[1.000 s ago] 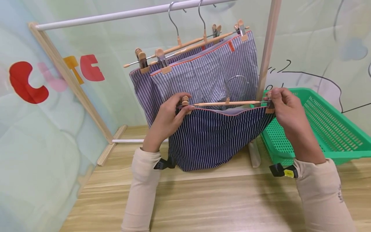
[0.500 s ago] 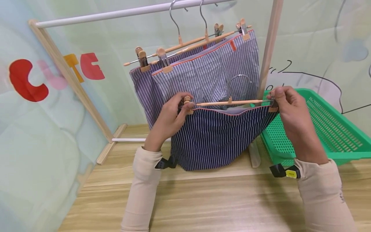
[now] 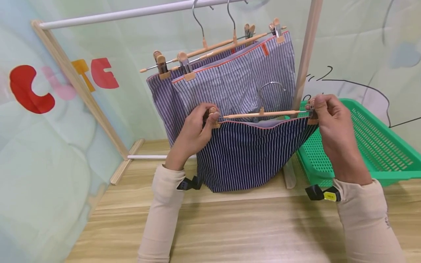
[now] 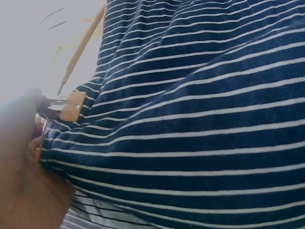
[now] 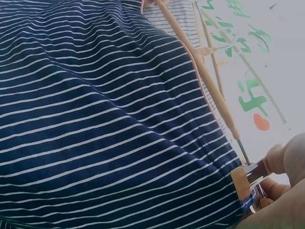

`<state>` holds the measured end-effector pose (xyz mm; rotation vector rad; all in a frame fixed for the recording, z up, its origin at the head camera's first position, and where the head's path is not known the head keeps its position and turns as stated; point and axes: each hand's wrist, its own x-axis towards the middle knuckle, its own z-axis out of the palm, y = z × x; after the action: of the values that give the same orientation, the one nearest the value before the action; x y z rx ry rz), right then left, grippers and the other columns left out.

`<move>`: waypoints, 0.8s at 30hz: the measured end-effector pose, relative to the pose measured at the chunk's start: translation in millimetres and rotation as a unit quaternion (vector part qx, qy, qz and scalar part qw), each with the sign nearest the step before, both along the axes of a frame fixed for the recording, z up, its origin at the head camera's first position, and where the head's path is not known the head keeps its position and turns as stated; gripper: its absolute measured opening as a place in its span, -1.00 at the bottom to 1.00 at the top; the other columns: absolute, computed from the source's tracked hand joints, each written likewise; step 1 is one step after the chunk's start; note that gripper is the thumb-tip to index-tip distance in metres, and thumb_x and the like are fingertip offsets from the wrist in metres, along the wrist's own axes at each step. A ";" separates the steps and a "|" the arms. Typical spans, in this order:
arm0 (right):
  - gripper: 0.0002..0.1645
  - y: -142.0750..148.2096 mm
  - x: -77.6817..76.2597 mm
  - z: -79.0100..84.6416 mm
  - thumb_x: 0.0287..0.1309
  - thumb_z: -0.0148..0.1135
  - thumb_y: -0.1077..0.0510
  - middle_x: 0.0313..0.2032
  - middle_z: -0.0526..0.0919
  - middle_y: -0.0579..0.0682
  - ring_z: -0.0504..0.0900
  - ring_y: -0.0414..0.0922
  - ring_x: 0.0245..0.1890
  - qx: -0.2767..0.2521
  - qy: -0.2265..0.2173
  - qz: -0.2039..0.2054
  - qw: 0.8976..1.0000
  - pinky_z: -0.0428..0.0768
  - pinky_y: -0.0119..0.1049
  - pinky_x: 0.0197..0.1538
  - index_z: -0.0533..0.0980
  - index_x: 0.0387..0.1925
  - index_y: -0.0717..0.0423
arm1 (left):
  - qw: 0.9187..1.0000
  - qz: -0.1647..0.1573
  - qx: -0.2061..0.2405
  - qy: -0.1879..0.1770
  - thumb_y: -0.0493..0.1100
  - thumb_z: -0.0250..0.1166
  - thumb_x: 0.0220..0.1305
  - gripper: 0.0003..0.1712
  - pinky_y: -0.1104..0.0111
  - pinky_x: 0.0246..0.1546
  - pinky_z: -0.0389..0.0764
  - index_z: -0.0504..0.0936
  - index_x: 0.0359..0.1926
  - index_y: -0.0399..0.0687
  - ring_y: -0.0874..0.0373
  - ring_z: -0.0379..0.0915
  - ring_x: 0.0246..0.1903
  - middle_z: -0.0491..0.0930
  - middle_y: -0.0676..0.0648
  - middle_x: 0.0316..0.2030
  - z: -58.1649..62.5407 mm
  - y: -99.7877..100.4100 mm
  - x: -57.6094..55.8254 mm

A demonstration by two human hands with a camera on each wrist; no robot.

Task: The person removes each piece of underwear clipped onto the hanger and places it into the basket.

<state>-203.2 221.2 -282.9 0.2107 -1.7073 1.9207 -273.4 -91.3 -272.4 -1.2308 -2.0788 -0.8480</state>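
Observation:
Dark navy shorts or boxers with white stripes [image 3: 250, 157] hang from a clip hanger [image 3: 246, 114], held up in front of the rack. My left hand [image 3: 196, 129] pinches the hanger's left clip [image 3: 213, 111], whose tan pad [image 4: 73, 106] bites the waistband in the left wrist view. At the other end, my right hand [image 3: 335, 124] pinches the right clip [image 3: 313, 113]; its tan pad [image 5: 240, 183] sits on the waistband's corner in the right wrist view. Between the hands the waistband sags slightly. The hanger's metal hook [image 3: 271, 84] points up, off the rail.
Behind, a white rail [image 3: 131, 14] on a wooden frame carries two clip hangers with light striped shorts [image 3: 230, 80] and purple striped shorts [image 3: 164, 96]. A green plastic basket [image 3: 378, 135] stands at right on the wood-grain table [image 3: 256, 230].
Both hands and the navy shorts have shifted slightly right and up in the head view. The left thumb now lies on the clip's handle; both hands keep their pinch.

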 end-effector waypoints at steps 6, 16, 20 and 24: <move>-0.68 -0.8 -1.2 0.2 0.22 0.04 -0.07 -0.23 0.50 -0.06 0.39 -0.15 -0.10 -0.006 0.003 -0.014 1.000 0.38 -0.46 -0.17 0.49 -0.30 0.12 | 1.000 0.005 0.001 -0.001 -0.22 0.01 0.41 -0.81 0.23 -0.31 0.41 0.40 -0.06 -0.25 0.17 0.29 -0.33 0.43 -0.11 -0.25 0.1 1.3 -1.2; -0.68 -2.4 -0.8 -0.3 0.23 0.04 -0.07 -0.24 0.49 -0.06 0.40 -0.15 -0.08 -0.013 0.004 -0.013 1.000 0.37 -0.46 -0.18 0.48 -0.33 0.12 | 1.000 0.019 -0.004 -0.013 -0.19 0.00 0.42 -0.80 0.23 -0.35 0.41 0.40 -0.06 -0.24 0.15 0.28 -0.35 0.42 -0.11 -0.26 -0.9 1.2 0.7; -0.69 -2.1 -0.2 -0.6 0.23 0.03 -0.08 -0.25 0.49 -0.08 0.41 -0.16 -0.09 -0.004 0.003 -0.016 1.000 0.36 -0.46 -0.17 0.48 -0.32 0.08 | 1.000 0.022 -0.003 -0.009 -0.19 0.00 0.42 -0.80 0.25 -0.36 0.40 0.40 -0.06 -0.23 0.16 0.27 -0.35 0.41 -0.09 -0.27 -0.9 1.8 0.6; -0.67 -1.9 0.0 -0.1 0.24 0.02 -0.10 -0.24 0.49 -0.09 0.39 -0.17 -0.08 0.005 -0.005 -0.020 1.000 0.33 -0.42 -0.17 0.47 -0.32 0.08 | 1.000 0.022 -0.001 -0.005 -0.20 0.00 0.42 -0.80 0.24 -0.35 0.41 0.40 -0.07 -0.24 0.16 0.28 -0.35 0.42 -0.10 -0.27 -1.3 2.2 -0.3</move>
<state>-203.2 219.2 -282.9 0.1711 -1.7158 1.8871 -273.7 -89.1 -273.7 -1.1810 -2.1079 -0.8342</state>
